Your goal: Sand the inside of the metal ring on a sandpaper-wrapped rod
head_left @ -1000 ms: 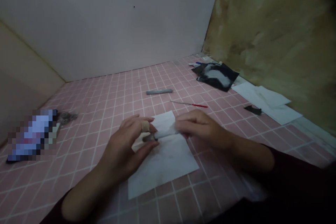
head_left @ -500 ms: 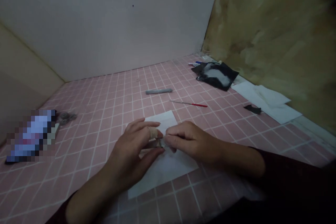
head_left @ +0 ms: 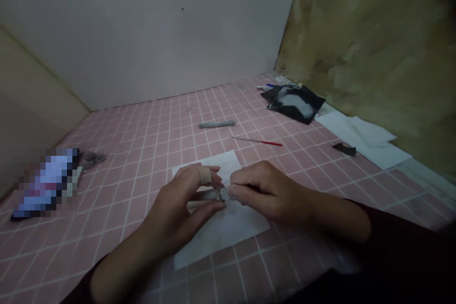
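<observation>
Gripping one small piece, left hand meets right hand, which pinches one pale scrap over one sheet

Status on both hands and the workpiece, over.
Left hand: pinching small greyish piece. Right hand: fingers closed at its other end. Both above white sheet. Red-handled tool beyond, out of the way.

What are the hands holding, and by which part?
A small, blurred object: the left hand pinches it near its right end, where the right hand meets it.
</observation>
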`<action>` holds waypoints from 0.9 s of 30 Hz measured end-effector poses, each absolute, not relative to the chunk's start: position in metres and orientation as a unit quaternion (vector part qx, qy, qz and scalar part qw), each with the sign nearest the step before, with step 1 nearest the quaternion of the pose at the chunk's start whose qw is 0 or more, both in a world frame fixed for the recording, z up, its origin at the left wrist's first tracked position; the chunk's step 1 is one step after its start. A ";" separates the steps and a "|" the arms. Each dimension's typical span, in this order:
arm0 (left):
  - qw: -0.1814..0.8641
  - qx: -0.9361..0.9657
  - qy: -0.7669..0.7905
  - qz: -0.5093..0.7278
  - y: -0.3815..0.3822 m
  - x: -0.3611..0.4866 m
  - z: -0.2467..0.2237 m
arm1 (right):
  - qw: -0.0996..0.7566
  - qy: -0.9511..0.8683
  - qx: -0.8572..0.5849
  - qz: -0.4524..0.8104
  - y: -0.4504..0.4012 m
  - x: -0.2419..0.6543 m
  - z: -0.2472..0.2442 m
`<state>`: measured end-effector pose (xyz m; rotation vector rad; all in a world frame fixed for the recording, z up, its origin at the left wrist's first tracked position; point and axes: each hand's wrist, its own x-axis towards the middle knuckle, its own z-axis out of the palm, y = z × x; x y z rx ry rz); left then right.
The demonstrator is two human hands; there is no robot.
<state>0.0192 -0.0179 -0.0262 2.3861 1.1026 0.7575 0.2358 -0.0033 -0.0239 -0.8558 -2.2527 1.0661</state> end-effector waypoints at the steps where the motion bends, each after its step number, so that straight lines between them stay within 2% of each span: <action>1: 0.240 0.845 0.397 0.264 -0.018 0.017 -0.026 | 0.245 -0.841 -0.300 0.377 -0.003 0.237 -0.024; 4: 0.320 0.829 0.390 0.242 -0.017 0.011 -0.024 | 0.233 -0.872 -0.272 0.334 -0.002 0.238 -0.025; 9: 0.387 0.822 0.373 0.189 -0.016 0.011 -0.021 | 0.227 -0.886 -0.232 0.332 -0.002 0.239 -0.027; 27: 0.400 0.820 0.376 0.164 -0.015 0.014 -0.021 | 0.190 -0.895 -0.250 0.318 -0.005 0.237 -0.026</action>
